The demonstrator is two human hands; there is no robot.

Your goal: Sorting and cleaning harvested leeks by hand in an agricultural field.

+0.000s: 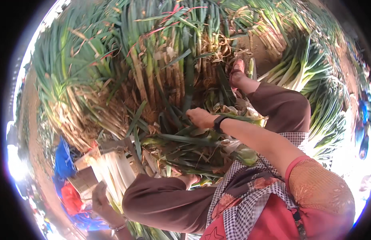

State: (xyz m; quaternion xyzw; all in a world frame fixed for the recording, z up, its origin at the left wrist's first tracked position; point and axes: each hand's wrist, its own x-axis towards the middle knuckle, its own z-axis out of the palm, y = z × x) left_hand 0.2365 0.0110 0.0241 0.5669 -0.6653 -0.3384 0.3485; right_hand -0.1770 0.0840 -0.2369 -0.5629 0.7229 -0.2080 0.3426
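Observation:
My right hand (200,117) is closed at the middle of the view, over a heap of loose green leaves (193,148). A long dark green leek leaf (188,82) runs down to its fingers. My left hand (100,201) is at the lower left, beside trimmed white leek stalks (112,174) lying in a cardboard box (82,183). Its fingers are blurred, and I cannot see whether they grip anything. Standing bundles of untrimmed leeks (165,72), with dry brown skins and roots at their lower ends, are just beyond my hands.
More leek bundles lie at the far left (69,92) and right (309,72). A blue bag (64,160) and a red bag (71,199) are by the box. My knees, in brown trousers (165,202), flank the leaf heap. A pinkish shoe (237,70) is in front.

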